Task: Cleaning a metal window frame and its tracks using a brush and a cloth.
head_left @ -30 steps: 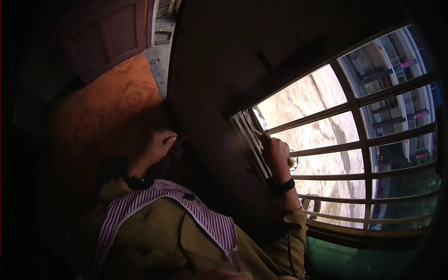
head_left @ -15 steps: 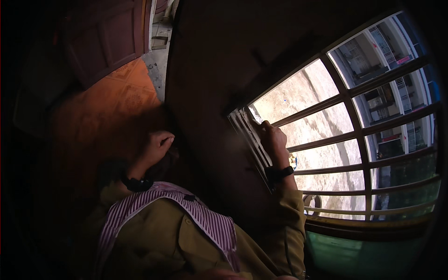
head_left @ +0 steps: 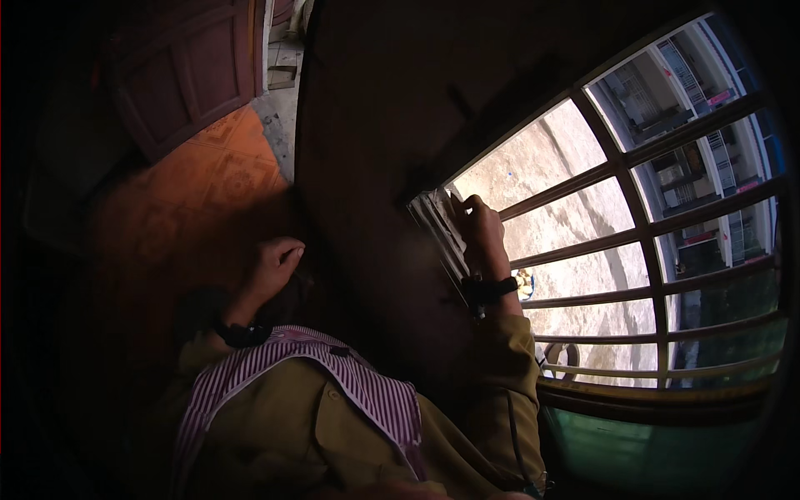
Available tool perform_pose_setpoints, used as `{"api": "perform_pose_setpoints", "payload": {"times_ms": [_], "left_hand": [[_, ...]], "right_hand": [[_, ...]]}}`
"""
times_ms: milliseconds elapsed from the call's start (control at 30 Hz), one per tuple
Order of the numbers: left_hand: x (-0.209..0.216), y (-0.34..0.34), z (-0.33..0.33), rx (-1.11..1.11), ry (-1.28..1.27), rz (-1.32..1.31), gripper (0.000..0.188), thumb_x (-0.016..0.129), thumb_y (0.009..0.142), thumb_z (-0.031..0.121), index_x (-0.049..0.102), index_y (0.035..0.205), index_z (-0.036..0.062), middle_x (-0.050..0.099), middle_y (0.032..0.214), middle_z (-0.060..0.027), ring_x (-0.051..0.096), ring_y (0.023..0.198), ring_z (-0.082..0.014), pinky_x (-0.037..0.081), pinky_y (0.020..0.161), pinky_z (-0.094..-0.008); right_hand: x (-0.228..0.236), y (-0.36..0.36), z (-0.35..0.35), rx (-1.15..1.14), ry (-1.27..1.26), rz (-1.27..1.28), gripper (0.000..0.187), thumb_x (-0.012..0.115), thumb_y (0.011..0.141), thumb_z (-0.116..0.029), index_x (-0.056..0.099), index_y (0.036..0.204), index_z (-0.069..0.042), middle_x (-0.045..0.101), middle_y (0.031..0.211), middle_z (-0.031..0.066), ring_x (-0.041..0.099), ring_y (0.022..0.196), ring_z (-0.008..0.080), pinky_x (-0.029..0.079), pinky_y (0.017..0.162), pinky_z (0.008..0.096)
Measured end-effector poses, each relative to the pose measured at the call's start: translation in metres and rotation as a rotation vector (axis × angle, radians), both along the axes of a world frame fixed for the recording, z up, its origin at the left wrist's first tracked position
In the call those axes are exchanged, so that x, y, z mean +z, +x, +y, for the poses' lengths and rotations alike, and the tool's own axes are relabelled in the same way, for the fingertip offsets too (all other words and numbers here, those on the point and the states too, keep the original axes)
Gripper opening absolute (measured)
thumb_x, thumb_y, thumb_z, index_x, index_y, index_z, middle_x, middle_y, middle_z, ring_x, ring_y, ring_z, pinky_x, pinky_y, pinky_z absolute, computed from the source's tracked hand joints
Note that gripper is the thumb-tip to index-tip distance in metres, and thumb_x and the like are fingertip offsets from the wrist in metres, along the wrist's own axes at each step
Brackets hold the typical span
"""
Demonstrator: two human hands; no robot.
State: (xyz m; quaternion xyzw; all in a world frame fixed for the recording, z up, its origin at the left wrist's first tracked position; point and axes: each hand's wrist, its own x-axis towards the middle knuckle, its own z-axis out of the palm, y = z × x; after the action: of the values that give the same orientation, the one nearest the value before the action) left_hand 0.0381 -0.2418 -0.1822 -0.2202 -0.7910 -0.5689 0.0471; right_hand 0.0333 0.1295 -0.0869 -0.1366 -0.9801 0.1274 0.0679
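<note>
My right hand (head_left: 483,232) reaches to the corner of a barred window (head_left: 637,229), its fingers pinched at the far end of the sill (head_left: 442,229). A small greyish patch shows by the fingertips; whether it is held I cannot make out. Closer to my body, my left hand (head_left: 277,265) hovers in shadow, fingers curled into a loose fist with nothing seen in it. Each wrist carries a dark band.
Dark bars cross the window, with bright ground and a building outside. A green panel (head_left: 650,450) lies below it. At the far left a brown door (head_left: 187,75) stands over orange floor tiles (head_left: 208,179). A striped apron (head_left: 367,379) covers my front.
My right hand has shifted a little to the left and away from me along the sill, its fingers still pinched. The left hand has barely moved.
</note>
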Motion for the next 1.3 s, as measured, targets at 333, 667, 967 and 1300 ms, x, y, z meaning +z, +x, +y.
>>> {"api": "perform_pose_setpoints", "payload": {"times_ms": [333,667,967,1300], "left_hand": [[-0.012,-0.010,-0.014,0.029,-0.017,0.009,0.008,0.061,0.082,0.003,0.063,0.088,-0.0023,0.065,0.084,-0.0156,0.064,0.080,-0.0287,0.049,0.072,-0.0332],[-0.013,-0.011,-0.001,0.041,-0.046,-0.151,0.012,0.061,0.084,0.007,0.064,0.091,-0.0021,0.066,0.087,-0.0149,0.065,0.083,-0.0269,0.050,0.074,-0.0324],[-0.009,-0.012,0.008,-0.029,-0.047,-0.086,0.011,0.062,0.083,0.006,0.064,0.090,-0.0019,0.066,0.086,-0.0150,0.065,0.082,-0.0267,0.051,0.073,-0.0325],[-0.013,-0.016,0.017,-0.038,0.001,-0.086,0.011,0.061,0.082,0.004,0.064,0.091,-0.0018,0.066,0.085,-0.0141,0.065,0.079,-0.0250,0.051,0.071,-0.0325]], "right_hand": [[-0.013,0.023,0.008,0.284,0.392,-0.183,0.011,0.056,0.078,-0.016,0.058,0.081,-0.006,0.061,0.066,0.0150,0.064,0.069,0.0329,0.049,0.057,0.0424],[-0.037,-0.019,0.025,0.034,-0.260,0.104,0.030,0.058,0.084,-0.027,0.062,0.084,0.003,0.063,0.076,0.0266,0.062,0.076,0.0427,0.048,0.065,0.0469],[-0.049,-0.013,0.023,0.422,0.316,0.071,0.020,0.061,0.080,-0.028,0.066,0.079,-0.009,0.061,0.064,0.0136,0.064,0.068,0.0299,0.047,0.059,0.0436],[-0.019,-0.021,0.022,-0.065,-0.159,0.106,0.033,0.060,0.084,-0.030,0.061,0.078,0.003,0.062,0.070,0.0242,0.063,0.072,0.0393,0.048,0.062,0.0450]]}}
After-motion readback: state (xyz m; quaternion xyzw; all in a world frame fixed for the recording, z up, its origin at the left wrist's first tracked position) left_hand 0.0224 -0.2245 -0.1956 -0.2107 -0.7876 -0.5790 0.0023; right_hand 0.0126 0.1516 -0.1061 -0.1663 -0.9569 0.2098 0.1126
